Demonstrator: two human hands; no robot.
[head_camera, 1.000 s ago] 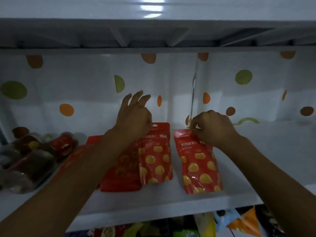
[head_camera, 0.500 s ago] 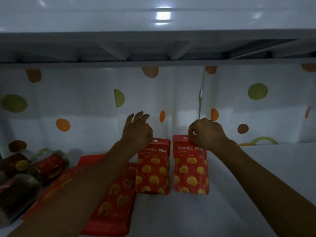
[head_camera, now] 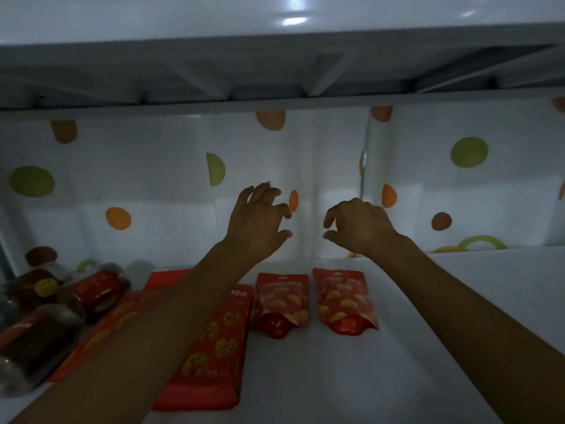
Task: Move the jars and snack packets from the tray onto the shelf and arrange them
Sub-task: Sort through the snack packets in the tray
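Two small pouches, left pouch (head_camera: 282, 296) and right pouch (head_camera: 344, 296), lie side by side at centre of shelf (head_camera: 428, 347), long axes near-to-far, tops far. At least three jars (head_camera: 97, 289) (blurred) lie far left. Above hover left hand (head_camera: 256, 221) and right hand (head_camera: 359, 224), fingers loosely curled, empty.

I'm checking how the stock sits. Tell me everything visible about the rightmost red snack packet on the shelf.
The rightmost snack packet is a glossy red pouch printed with yellow shapes, seemingly plastic film. It lies on the white shelf, puffed bottom toward the camera, top toward the back wall, beside a matching packet without touching. Nothing else touches it.
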